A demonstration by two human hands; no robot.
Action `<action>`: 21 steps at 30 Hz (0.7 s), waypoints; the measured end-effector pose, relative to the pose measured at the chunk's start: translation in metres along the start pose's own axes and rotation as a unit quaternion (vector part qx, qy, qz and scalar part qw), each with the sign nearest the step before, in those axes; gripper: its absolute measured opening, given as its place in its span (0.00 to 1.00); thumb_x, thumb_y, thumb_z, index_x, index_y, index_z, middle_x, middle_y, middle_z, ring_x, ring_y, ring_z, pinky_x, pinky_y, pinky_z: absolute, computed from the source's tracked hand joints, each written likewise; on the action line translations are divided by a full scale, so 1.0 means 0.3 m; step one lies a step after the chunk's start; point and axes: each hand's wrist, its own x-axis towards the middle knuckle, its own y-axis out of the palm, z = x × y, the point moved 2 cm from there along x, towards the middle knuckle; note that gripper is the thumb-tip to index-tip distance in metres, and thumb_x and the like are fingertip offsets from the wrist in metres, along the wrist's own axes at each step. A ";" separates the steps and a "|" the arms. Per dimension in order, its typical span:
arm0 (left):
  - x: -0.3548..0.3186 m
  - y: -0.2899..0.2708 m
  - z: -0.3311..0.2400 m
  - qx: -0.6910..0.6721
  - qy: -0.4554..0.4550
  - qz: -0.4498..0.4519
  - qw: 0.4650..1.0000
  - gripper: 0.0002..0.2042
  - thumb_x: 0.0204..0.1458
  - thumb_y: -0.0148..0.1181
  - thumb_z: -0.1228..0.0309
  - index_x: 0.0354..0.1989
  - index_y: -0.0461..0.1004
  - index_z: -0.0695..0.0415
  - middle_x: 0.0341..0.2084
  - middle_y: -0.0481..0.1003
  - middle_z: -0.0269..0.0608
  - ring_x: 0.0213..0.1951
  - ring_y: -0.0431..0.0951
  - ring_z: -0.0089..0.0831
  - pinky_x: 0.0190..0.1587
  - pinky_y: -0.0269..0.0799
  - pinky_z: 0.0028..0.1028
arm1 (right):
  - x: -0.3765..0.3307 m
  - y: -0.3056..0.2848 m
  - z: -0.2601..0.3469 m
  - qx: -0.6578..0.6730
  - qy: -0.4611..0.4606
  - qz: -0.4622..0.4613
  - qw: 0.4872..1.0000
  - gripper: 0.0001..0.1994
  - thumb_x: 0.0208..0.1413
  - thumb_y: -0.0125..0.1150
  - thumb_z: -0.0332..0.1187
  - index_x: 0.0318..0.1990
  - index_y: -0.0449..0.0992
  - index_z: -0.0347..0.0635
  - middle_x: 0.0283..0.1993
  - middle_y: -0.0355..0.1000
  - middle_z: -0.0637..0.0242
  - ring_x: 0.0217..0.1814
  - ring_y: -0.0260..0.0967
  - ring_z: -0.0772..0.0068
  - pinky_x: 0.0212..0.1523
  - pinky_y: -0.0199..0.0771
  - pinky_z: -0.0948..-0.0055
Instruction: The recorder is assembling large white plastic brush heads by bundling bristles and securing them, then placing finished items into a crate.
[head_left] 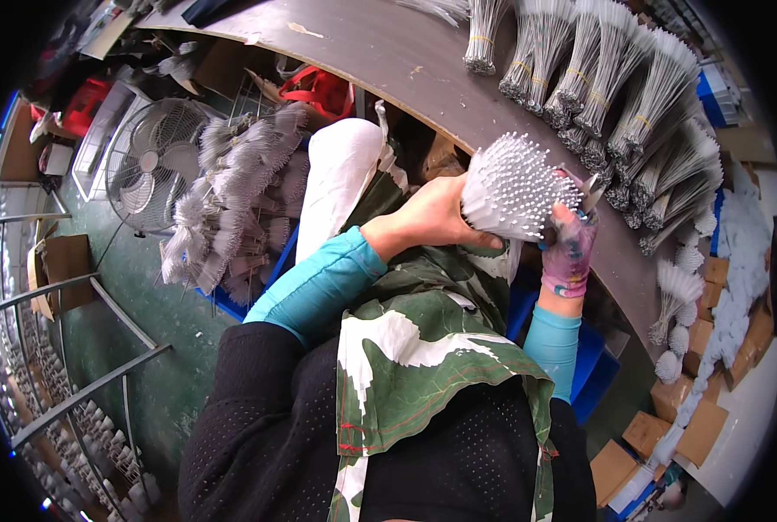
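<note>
Bundle [515, 187] of thin white-tipped wires, at 1 o'clock of the frame, above the table [388, 52] edge. Left hand [436, 216], bare, clasps its stem at 9 o'clock of the bundle. Right hand [571, 239], gloved, closes on its 3 o'clock side, tips squared between both. Step judged: evening up the ends. Next move likely needs both grips firm so wires do not slip. Tied bundles [615, 78] lie fanned at 1 o'clock on the table; more bundles [232, 191] fill a bin at 9 o'clock; fan [149, 161] beside it; apron [423, 348] below. Tied bundles crowd the table beyond.
</note>
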 end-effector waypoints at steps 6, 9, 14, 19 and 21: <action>-0.019 0.021 -0.065 -0.108 0.017 0.059 0.992 0.26 0.38 0.71 0.62 0.45 0.72 0.61 0.36 0.76 0.43 0.40 0.74 0.30 0.47 0.67 0.29 | -0.088 -0.051 0.070 0.066 0.170 0.198 0.963 0.50 0.31 0.76 0.51 0.61 0.55 0.37 0.54 0.64 0.62 0.56 0.62 0.69 0.59 0.61 0.68; -0.015 0.045 -0.083 -0.083 0.000 0.126 0.989 0.26 0.38 0.71 0.62 0.46 0.71 0.61 0.37 0.76 0.45 0.41 0.74 0.31 0.48 0.67 0.29 | -0.111 -0.039 -0.037 -0.055 0.010 0.090 0.994 0.44 0.30 0.78 0.40 0.57 0.60 0.37 0.51 0.68 0.62 0.51 0.67 0.67 0.53 0.68 0.69; -0.042 -0.111 -0.158 0.356 0.065 0.120 0.924 0.35 0.24 0.73 0.58 0.47 0.71 0.57 0.50 0.68 0.49 0.54 0.65 0.47 0.55 0.63 0.37 | -0.175 -0.072 -0.088 0.053 0.029 -0.021 0.998 0.38 0.36 0.70 0.40 0.57 0.59 0.40 0.48 0.68 0.65 0.41 0.69 0.75 0.35 0.70 0.79; -0.028 -0.252 -0.060 0.657 -0.177 -0.073 0.729 0.27 0.38 0.66 0.59 0.49 0.69 0.50 0.47 0.68 0.39 0.52 0.66 0.38 0.54 0.61 0.38 | -0.187 -0.060 -0.074 0.093 -0.002 -0.041 0.995 0.36 0.42 0.68 0.37 0.59 0.56 0.43 0.49 0.67 0.65 0.39 0.69 0.77 0.29 0.68 0.85; -0.041 -0.248 -0.043 0.686 -0.111 -0.026 0.718 0.21 0.42 0.62 0.62 0.48 0.71 0.48 0.43 0.71 0.36 0.49 0.69 0.35 0.54 0.63 0.35 | -0.190 -0.039 -0.052 0.154 0.046 -0.041 0.986 0.28 0.34 0.66 0.19 0.50 0.67 0.36 0.43 0.71 0.66 0.39 0.71 0.73 0.35 0.75 0.78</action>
